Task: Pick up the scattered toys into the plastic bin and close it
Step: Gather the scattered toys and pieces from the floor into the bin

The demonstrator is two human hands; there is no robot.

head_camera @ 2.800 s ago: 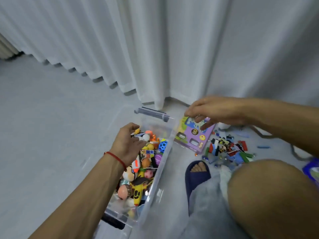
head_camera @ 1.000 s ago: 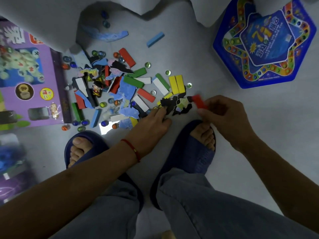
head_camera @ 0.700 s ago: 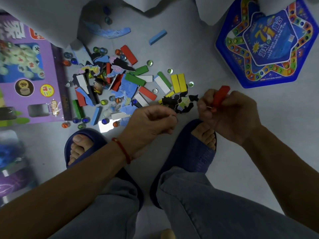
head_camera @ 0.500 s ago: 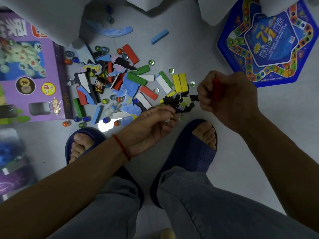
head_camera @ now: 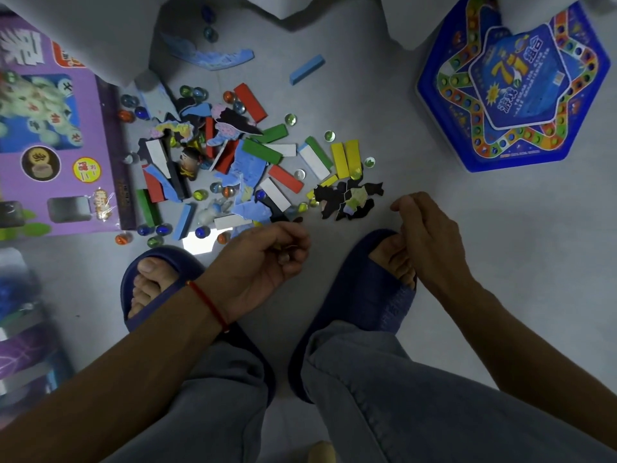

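The toy pile (head_camera: pixel 247 162) lies scattered on the grey floor (head_camera: pixel 500 245): coloured wooden blocks, glass marbles and flat puzzle pieces, all heaped just beyond the two blue slippers (head_camera: pixel 360 289). A dark cluster of puzzle pieces (head_camera: pixel 347 198) sits at the pile's right edge. One blue block (head_camera: pixel 306 69) lies apart, beyond the pile. To the pile's left, touching its edge, is a purple game box (head_camera: pixel 50 145); well to the pile's right is a blue star-shaped board game box (head_camera: pixel 510 81). White curtain folds (head_camera: pixel 83 35) hang over the far edge of the pile.

The left hand (head_camera: pixel 263 259) hovers at the pile's near edge, fingers curled inward; something small seems tucked in them, but what it is cannot be told. The right hand (head_camera: pixel 427 235) hangs just right of the dark puzzle cluster, above the right slipper, fingers bent together; whether it holds anything cannot be told. The plastic bin cannot be clearly made out.
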